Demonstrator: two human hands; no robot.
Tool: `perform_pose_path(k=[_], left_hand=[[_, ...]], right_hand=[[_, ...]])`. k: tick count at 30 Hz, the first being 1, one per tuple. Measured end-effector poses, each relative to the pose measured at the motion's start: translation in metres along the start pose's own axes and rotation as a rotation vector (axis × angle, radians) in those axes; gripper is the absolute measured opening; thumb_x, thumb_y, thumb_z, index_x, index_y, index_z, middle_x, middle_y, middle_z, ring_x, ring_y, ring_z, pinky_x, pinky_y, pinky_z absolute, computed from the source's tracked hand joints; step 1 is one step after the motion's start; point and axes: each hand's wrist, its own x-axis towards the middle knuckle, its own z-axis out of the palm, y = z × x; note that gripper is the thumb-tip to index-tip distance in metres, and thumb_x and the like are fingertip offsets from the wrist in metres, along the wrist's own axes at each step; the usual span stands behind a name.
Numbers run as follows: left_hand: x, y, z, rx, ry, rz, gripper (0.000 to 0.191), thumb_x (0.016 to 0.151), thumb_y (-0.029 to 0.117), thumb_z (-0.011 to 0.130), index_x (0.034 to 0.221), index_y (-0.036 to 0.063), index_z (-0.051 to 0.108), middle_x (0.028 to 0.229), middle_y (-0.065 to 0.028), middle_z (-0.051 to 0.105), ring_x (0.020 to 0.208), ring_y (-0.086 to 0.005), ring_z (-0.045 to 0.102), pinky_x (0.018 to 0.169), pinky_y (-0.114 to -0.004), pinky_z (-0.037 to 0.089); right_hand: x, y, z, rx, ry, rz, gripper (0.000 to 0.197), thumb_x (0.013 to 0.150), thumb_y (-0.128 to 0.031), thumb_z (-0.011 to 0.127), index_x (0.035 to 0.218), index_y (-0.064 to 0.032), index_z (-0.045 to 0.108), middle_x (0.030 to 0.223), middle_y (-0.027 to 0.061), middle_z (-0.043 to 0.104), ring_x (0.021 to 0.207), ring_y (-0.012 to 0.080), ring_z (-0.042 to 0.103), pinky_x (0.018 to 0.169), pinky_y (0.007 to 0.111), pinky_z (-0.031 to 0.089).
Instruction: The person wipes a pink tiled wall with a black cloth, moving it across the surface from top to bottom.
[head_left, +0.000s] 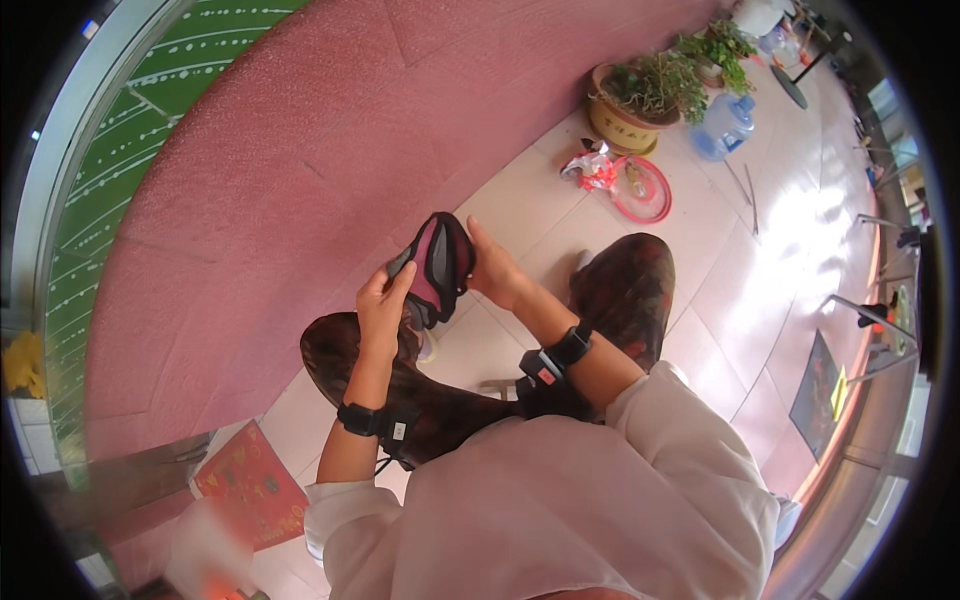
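A small stack of fabric pieces (435, 262), black-edged with grey and magenta panels, is held up over my knees; whether it is several pieces or one folded item I cannot tell. My left hand (385, 300) pinches its left side, thumb on top. At its right edge is my right hand (487, 262), fingers extended upward and the palm facing the fabric; its fingertips are partly hidden, so a grip there is not clear. Both forearms wear black straps with small devices.
A pink tiled ledge (247, 225) rises at the left. On the tiled floor stand a potted plant (630, 127), a blue water bottle (724, 127), a red round tray (667, 191) and crumpled red-and-white packaging (594, 169). A red printed mat (255, 487) lies lower left, a dark mat (817, 397) at right.
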Motion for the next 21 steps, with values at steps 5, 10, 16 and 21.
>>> perform_pose_path(k=[5,10,16,21], left_hand=[[-0.003,0.005,0.028,0.417,-0.066,0.435,0.025,0.081,0.023,0.064,0.099,0.0053,0.065,0.079,-0.0134,0.066,0.072,-0.0138,0.063,0.063,-0.026,0.047],[-0.004,-0.007,0.024,0.181,-0.226,0.078,0.027,0.084,0.023,0.062,0.103,0.0039,0.065,0.074,0.0004,0.060,0.063,-0.0037,0.051,0.053,-0.020,0.040],[-0.004,0.005,0.013,-0.070,-0.236,-0.086,0.024,0.087,0.024,0.058,0.094,0.0015,0.063,0.076,0.0059,0.052,0.070,-0.0025,0.044,0.061,-0.018,0.036],[0.004,0.012,-0.004,-0.034,-0.065,0.045,0.027,0.091,0.026,0.054,0.098,0.0011,0.059,0.087,0.0013,0.053,0.081,-0.0071,0.044,0.074,-0.023,0.038]], right_hand=[[-0.016,0.004,-0.009,-0.276,0.107,-0.093,0.072,0.083,-0.060,0.047,0.131,-0.0073,0.037,0.125,0.0126,0.046,0.117,0.0259,0.041,0.095,0.045,0.038],[-0.020,0.007,-0.002,-0.267,0.115,-0.140,0.057,0.080,-0.043,0.063,0.119,-0.0053,0.046,0.104,0.0059,0.054,0.097,0.0155,0.051,0.080,0.035,0.045],[-0.024,0.003,-0.026,-0.303,0.079,-0.182,0.043,0.081,-0.024,0.065,0.118,-0.0072,0.051,0.101,0.0012,0.059,0.092,0.0116,0.055,0.081,0.027,0.044],[-0.029,-0.004,-0.025,-0.200,-0.067,-0.093,0.041,0.081,-0.020,0.066,0.116,-0.0060,0.053,0.105,0.0011,0.060,0.095,0.0115,0.055,0.085,0.027,0.043]])
